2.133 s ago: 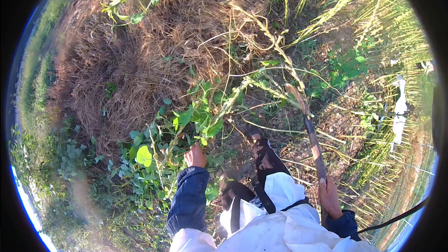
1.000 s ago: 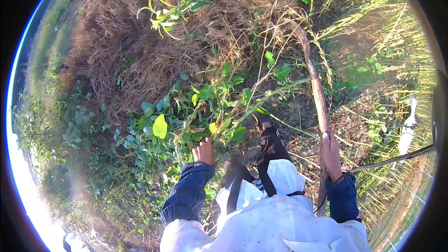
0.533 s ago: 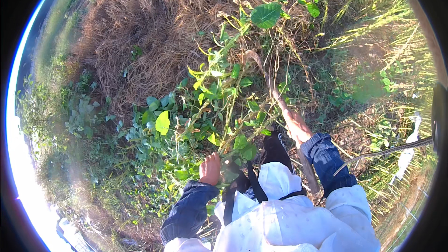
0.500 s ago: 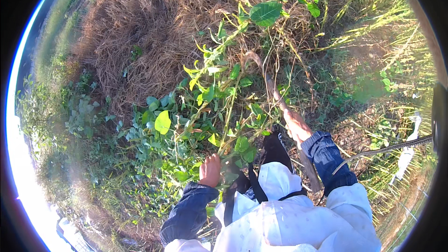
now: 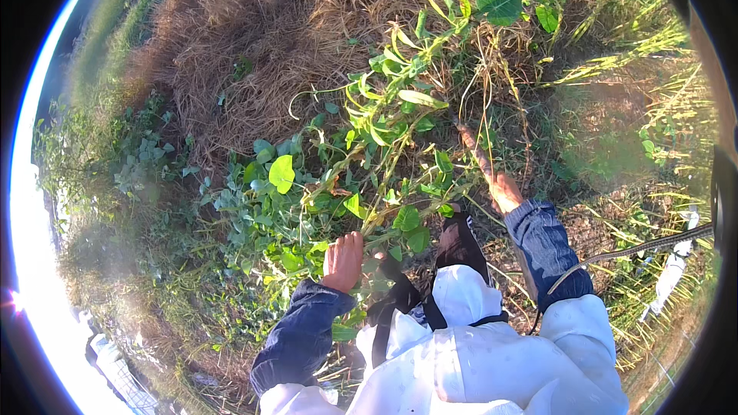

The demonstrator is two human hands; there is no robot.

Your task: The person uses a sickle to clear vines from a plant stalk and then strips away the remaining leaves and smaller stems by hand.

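My left hand [image 5: 344, 263] is closed around the lower stems of a cut-looking bunch of leafy green plants [image 5: 384, 138], which fans up and to the right with long pods and a broad round leaf near its top. In my right hand [image 5: 505, 190] is the wooden shaft of a hooked tool, like a sickle [image 5: 475, 147]. Its curved end is hidden behind the stems and leaves, and the rear of its shaft runs back under my right forearm. Thin dry vines hang close to the shaft.
A large heap of dry brown straw [image 5: 254, 46] lies ahead. Low green weeds [image 5: 177, 230] cover the ground at left, and yellowish stalks [image 5: 638, 54] lean in from the right. A white scrap [image 5: 669, 280] and a dark cord [image 5: 630, 250] are at the right.
The plant bunch has shifted right and tilted further over. My left hand has moved slightly up, and the right hand slightly right; the tool's curved end has gone behind the leaves.
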